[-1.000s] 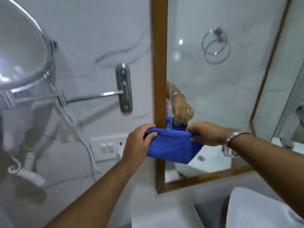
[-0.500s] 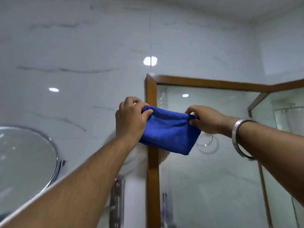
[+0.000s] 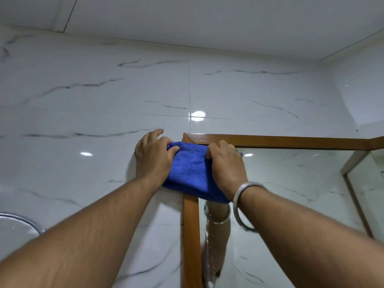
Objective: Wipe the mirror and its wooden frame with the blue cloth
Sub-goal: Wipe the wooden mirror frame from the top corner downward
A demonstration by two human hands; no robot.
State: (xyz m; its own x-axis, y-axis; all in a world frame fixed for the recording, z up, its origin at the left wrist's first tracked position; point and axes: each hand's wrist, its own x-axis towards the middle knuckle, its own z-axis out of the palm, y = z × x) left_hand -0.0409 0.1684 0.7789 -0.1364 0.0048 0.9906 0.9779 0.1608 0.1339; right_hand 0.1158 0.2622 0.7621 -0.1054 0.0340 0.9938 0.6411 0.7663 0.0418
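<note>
The blue cloth (image 3: 190, 170), folded, lies flat against the top left corner of the mirror's wooden frame (image 3: 291, 140). My left hand (image 3: 152, 157) grips the cloth's left edge, with its fingers resting on the wall tile. My right hand (image 3: 225, 165), a metal bangle on its wrist, presses the cloth's right side where frame and mirror glass (image 3: 291, 204) meet. The cloth hides the upper part of the frame's left upright. The glass reflects my right forearm below the cloth.
White marble-look wall tiles (image 3: 93, 104) surround the mirror, and the ceiling (image 3: 207, 19) is close above. The rim of a round chrome mirror (image 3: 18, 220) shows at the lower left. A second framed panel (image 3: 357, 196) angles off at the right.
Both hands have carried the cloth up from beside the mirror's lower left to its top left corner. The view has tilted upward with them, and the cloth now lies pressed on the corner.
</note>
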